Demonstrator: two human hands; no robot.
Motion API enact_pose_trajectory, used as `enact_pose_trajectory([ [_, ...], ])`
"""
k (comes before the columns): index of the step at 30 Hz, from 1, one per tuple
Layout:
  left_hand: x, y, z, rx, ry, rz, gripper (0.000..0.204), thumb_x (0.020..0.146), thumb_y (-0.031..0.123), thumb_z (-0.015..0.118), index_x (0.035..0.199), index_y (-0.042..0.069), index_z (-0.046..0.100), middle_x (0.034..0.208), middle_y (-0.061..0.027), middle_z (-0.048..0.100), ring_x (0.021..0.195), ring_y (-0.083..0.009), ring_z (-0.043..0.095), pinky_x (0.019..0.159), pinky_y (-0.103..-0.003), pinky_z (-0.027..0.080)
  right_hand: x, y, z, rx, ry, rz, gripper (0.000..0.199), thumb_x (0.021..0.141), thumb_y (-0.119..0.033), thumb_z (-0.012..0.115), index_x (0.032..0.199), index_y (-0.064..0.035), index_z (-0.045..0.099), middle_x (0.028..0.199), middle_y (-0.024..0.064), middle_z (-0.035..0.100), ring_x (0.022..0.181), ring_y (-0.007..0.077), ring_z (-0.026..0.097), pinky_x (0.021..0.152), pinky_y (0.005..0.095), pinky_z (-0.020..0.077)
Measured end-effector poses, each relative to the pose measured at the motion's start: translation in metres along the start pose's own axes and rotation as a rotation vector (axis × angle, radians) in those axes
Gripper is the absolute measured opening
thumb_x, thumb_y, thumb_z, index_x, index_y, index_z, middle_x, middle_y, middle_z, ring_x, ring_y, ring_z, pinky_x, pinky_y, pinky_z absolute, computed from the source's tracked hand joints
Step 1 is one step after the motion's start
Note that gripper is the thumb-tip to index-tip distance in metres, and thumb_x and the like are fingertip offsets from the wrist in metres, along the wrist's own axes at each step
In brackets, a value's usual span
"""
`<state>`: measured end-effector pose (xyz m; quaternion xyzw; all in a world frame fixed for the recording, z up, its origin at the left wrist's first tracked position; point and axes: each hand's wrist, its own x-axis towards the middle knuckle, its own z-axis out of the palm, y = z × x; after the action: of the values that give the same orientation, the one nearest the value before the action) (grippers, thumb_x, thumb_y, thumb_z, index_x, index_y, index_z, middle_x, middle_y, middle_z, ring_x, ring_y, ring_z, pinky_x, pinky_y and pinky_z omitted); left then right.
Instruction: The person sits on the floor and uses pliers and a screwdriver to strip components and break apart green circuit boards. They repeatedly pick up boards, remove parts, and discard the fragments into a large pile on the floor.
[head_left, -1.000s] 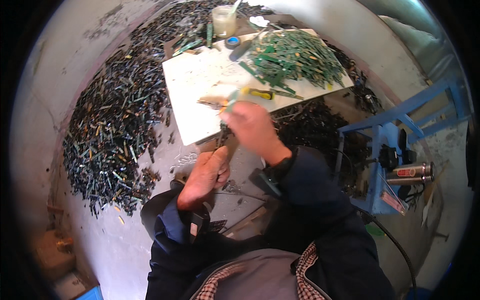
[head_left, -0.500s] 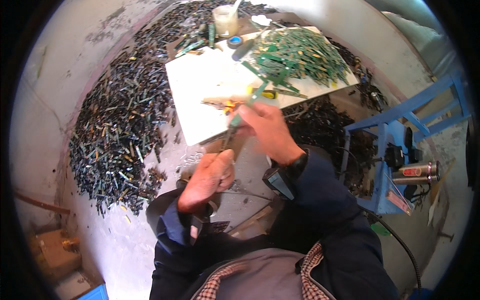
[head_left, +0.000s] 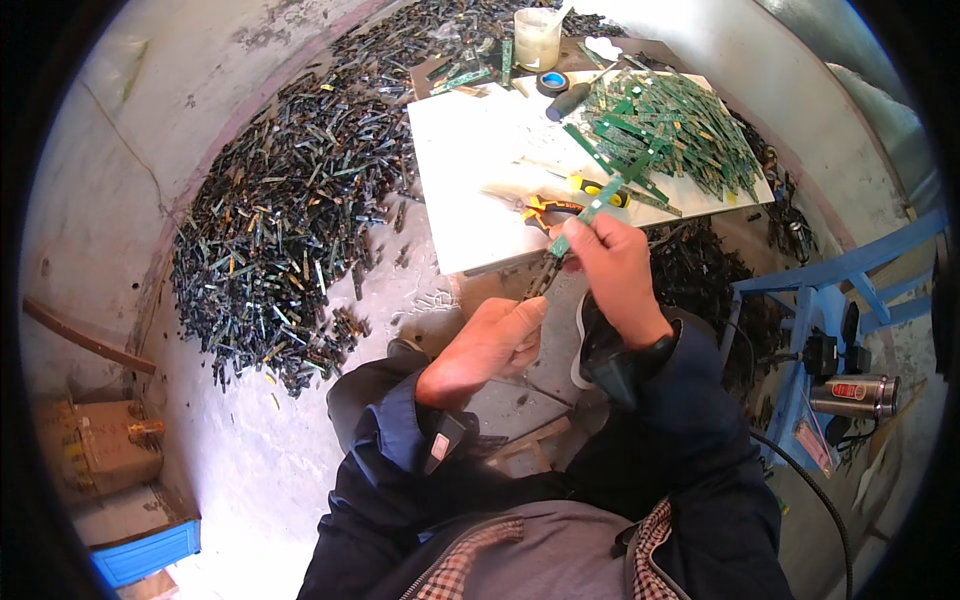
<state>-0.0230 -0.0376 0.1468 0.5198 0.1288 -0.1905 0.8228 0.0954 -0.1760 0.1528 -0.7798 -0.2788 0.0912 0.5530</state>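
In front of my lap, my right hand (head_left: 618,268) pinches a narrow green circuit board strip (head_left: 601,199) between thumb and fingers. The strip slants up over the near edge of a white board (head_left: 455,180). My left hand (head_left: 488,345) is closed around the lower end of a dark narrow piece (head_left: 540,281), which lines up with the green strip; whether they are joined I cannot tell. Beyond my right hand lie pliers with orange and black handles (head_left: 556,206) and a yellow and black handle (head_left: 606,192). A heap of green circuit strips (head_left: 690,135) covers the board's right side.
Dark strips form a large heap (head_left: 290,215) on the floor at left. A screwdriver (head_left: 570,101), tape roll (head_left: 552,82) and cup (head_left: 537,42) stand at the back. At right, a blue chair (head_left: 822,306) holds a steel flask (head_left: 856,396). A cardboard box (head_left: 118,442) sits lower left.
The view has shifted, so the board and heaps appear farther right. Both hands keep their grip on the strip and the dark piece, at nearly the same place by the board's near edge.
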Motion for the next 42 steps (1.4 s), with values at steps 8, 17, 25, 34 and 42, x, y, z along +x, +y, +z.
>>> enact_pose_trajectory([
  [8,-0.009,-0.003,-0.009,0.015,-0.035,0.021,0.036,0.099,0.030,0.043,0.071,0.008,0.047,0.054,0.0046,0.033,0.044,-0.0064,0.026,0.040,-0.025,0.019,-0.005,0.008,0.003,0.468,0.016,0.102,0.014,0.088,-0.010,0.059,0.096,0.0002,0.064,0.091,0.0083,0.067,0.080,0.0195,0.064,0.071,0.0281,0.0506],
  [17,0.007,-0.008,-0.009,-0.011,0.025,-0.027,0.044,0.099,0.030,0.042,0.060,0.013,0.034,0.055,0.0062,0.027,0.047,-0.0059,0.024,0.043,-0.026,0.017,0.001,0.003,0.008,-0.400,-0.104,-0.696,0.019,0.083,-0.005,0.061,0.100,0.0028,0.064,0.102,0.0137,0.063,0.096,0.0275,0.061,0.081,0.0329,0.0491],
  [25,0.002,-0.006,-0.003,0.007,-0.080,0.008,0.046,0.099,0.037,0.041,0.061,0.012,0.034,0.054,0.0020,0.033,0.046,-0.0076,0.027,0.042,-0.025,0.021,-0.002,0.024,0.005,0.867,0.029,0.564,0.029,0.097,-0.026,0.049,0.093,-0.0035,0.065,0.085,0.0027,0.066,0.077,0.0064,0.057,0.066,0.0194,0.0428],
  [34,-0.004,0.000,-0.003,0.018,-0.017,0.000,0.043,0.099,0.036,0.041,0.063,0.012,0.035,0.057,0.0026,0.034,0.049,-0.0074,0.030,0.043,-0.024,0.022,-0.009,0.006,-0.003,-0.237,0.004,-0.422,0.012,0.086,-0.009,0.060,0.090,0.0019,0.063,0.097,0.0108,0.066,0.092,0.0239,0.063,0.081,0.0318,0.0496],
  [42,-0.005,-0.012,-0.009,0.000,-0.067,-0.030,0.044,0.100,0.034,0.041,0.062,0.011,0.037,0.055,0.0036,0.031,0.049,-0.0075,0.029,0.043,-0.024,0.023,-0.014,0.025,0.001,0.627,0.008,0.473,0.025,0.096,-0.024,0.052,0.095,-0.0033,0.066,0.094,0.0039,0.066,0.087,0.0100,0.060,0.077,0.0267,0.0493],
])
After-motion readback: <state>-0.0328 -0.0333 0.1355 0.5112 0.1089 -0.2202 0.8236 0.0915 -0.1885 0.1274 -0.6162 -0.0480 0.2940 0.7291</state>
